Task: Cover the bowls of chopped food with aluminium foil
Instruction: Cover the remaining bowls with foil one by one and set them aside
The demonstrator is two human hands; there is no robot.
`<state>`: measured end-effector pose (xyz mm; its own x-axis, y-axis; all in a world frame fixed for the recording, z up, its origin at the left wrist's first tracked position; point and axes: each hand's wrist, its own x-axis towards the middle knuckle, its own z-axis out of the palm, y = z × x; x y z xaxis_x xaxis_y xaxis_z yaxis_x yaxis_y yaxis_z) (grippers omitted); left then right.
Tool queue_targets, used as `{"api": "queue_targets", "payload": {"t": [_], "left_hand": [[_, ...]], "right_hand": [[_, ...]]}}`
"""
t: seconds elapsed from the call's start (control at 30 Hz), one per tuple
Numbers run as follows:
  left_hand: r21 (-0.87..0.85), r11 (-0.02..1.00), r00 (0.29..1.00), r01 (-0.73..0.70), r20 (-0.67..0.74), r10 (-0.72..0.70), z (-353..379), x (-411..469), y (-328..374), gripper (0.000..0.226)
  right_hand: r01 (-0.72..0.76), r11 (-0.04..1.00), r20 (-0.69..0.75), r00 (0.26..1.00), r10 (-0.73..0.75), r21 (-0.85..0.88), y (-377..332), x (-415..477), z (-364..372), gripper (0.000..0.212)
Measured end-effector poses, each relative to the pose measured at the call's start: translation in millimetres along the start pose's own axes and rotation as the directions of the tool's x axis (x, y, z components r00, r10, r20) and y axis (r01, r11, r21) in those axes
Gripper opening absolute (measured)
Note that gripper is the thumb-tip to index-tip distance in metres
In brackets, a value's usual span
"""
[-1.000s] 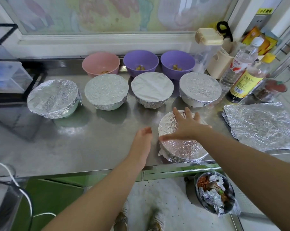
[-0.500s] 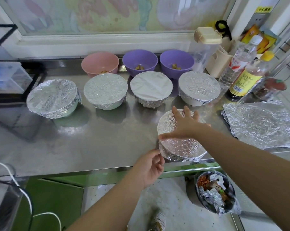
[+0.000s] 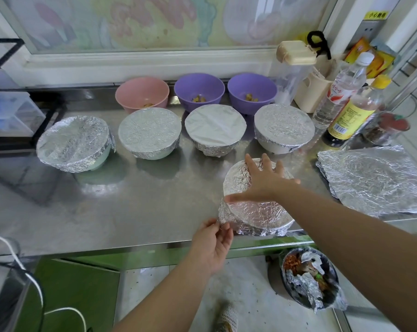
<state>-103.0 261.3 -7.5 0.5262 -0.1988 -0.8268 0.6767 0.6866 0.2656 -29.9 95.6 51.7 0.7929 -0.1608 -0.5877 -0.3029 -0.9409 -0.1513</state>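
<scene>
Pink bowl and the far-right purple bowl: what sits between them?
Another purple bowl, uncovered, with chopped food inside; the head view shows it.

left hand (image 3: 212, 245): low, fingertips pinching foil (image 3: 255, 216) | right hand (image 3: 265, 183): arm outstretched, palm down, fingers spread flat

A yellow sticker (image 3: 376, 14) on the wall at the upper right carries black Chinese characters beginning 小心. The clear bottle (image 3: 341, 91) has a red-and-white label with Chinese writing, and the yellow-capped bottle (image 3: 352, 115) a yellow label with a barcode, both too small to read.
</scene>
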Motion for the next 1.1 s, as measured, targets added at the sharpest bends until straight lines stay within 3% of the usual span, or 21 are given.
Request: {"api": "queue_targets", "payload": {"t": [0.2, 0.37, 0.5, 0.57, 0.67, 0.73, 0.8, 0.87, 1.0, 1.1], "left_hand": [[0.227, 0.974, 0.978, -0.029, 0.208, -0.019, -5, -1, 8, 0.03], [0.587, 0.77, 0.957, -0.248, 0.273, 0.1, -2, 4, 12, 0.032], [0.815, 0.418, 0.916, -0.401, 0.347, 0.203, 0, 10, 27, 0.014], [0.872, 0.178, 0.882, -0.456, 0.417, 0.219, 4, 12, 36, 0.01], [0.823, -0.218, 0.808, -0.524, 0.562, 0.177, 13, 16, 55, 0.015], [0.79, -0.309, 0.807, -0.53, 0.582, 0.104, 21, 14, 67, 0.016], [0.825, -0.261, 0.841, -0.5, 0.535, 0.081, 27, 12, 72, 0.014], [0.882, -0.148, 0.879, -0.448, 0.465, 0.109, 29, 14, 72, 0.019], [0.923, 0.213, 0.943, -0.319, 0.287, 0.168, 23, 17, 62, 0.037], [0.827, 0.496, 0.959, -0.262, 0.169, 0.226, 19, 14, 47, 0.04]], "right_hand": [[0.001, 1.0, -0.007, 1.0, -0.001, 0.002, 0, 0, 1, 0.146], [0.003, 1.0, -0.01, 1.0, -0.003, -0.003, 0, 0, 0, 0.146], [0.006, 1.0, -0.006, 1.0, -0.006, -0.002, 0, 0, 0, 0.146], [0.005, 1.0, -0.003, 1.0, -0.005, -0.004, 0, 0, 1, 0.146], [0.007, 1.0, -0.005, 1.0, -0.007, -0.01, 0, -1, 1, 0.144], [0.01, 1.0, -0.004, 1.0, -0.01, -0.007, 0, -1, 1, 0.144], [0.011, 1.0, -0.007, 1.0, -0.011, -0.008, 0, -1, 1, 0.145], [0.009, 1.0, -0.008, 1.0, -0.009, -0.007, 0, -1, 2, 0.145], [0.008, 1.0, -0.009, 1.0, -0.008, -0.003, -1, -3, 1, 0.144], [0.006, 1.0, -0.01, 1.0, -0.006, -0.001, -2, -4, 1, 0.143]]}}
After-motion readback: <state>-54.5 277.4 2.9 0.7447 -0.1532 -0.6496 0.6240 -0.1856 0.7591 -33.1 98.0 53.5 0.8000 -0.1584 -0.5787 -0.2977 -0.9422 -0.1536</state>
